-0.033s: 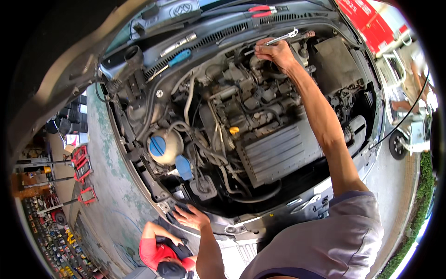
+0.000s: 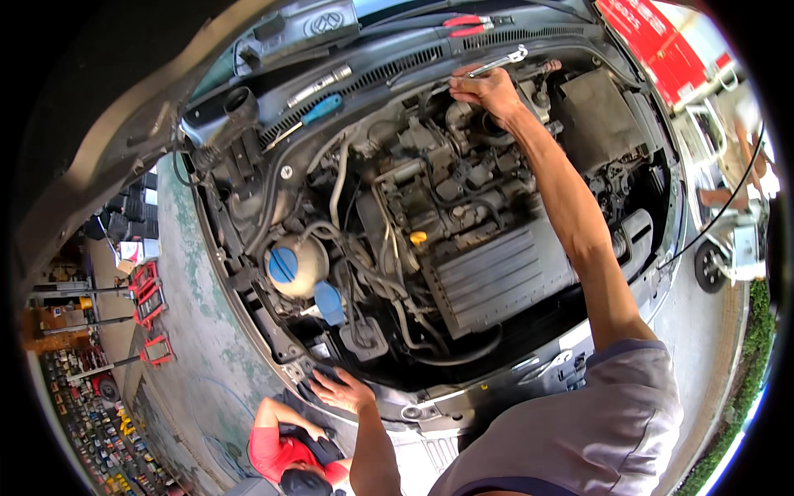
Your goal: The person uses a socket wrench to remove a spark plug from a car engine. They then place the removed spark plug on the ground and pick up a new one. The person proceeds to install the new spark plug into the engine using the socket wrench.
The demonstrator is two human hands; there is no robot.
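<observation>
My right hand (image 2: pixel 490 93) reaches over the engine to the far side of the bay. Its fingers are closed on a silver wrench (image 2: pixel 495 64), whose end points away to the right. What lies under the fingers is hidden. My left hand (image 2: pixel 341 391) rests with spread fingers at the front edge of the car, near the washer and coolant side, holding nothing. Below the right forearm lies the ribbed black engine cover (image 2: pixel 496 273). A coolant tank with a blue cap (image 2: pixel 282 264) and a blue washer cap (image 2: pixel 328 303) sit at left.
Along the cowl lie a blue-handled screwdriver (image 2: pixel 321 109), a silver ratchet-like tool (image 2: pixel 319 85) and red-handled pliers (image 2: pixel 467 21). A person in a red shirt (image 2: pixel 281 446) crouches below left of the car. Red stands (image 2: pixel 147 295) stand on the floor at left.
The view has shifted slightly. My right hand and the wrench sit a little further left and up; the left hand stays in place.
</observation>
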